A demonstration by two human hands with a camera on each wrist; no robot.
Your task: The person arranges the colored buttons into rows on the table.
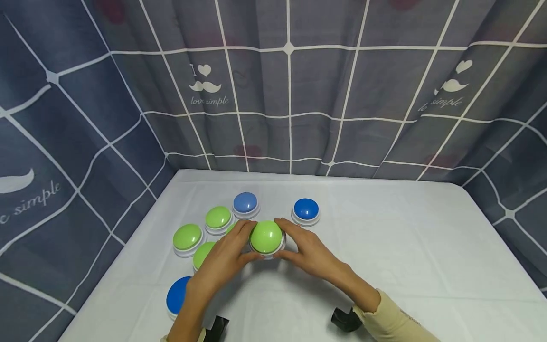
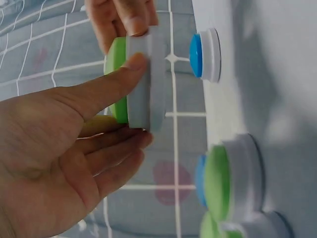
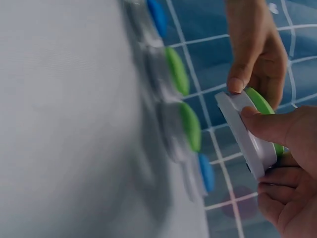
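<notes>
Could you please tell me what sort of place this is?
Possibly a curtained-off filming or test station: patterned curtains hang along three sides of a white-covered table, with green buttons and blue buttons on it.

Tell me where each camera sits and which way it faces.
Head: on the person's head, facing forward and down over the table to the checked curtain; left hand, right hand and both forearms show.
Left wrist: on that wrist, facing along the left hand to the held green button, right hand at top.
Right wrist: on that wrist, facing along the right hand to that button, left hand at top.
Both wrist views share the button, both hands and curtain.
</notes>
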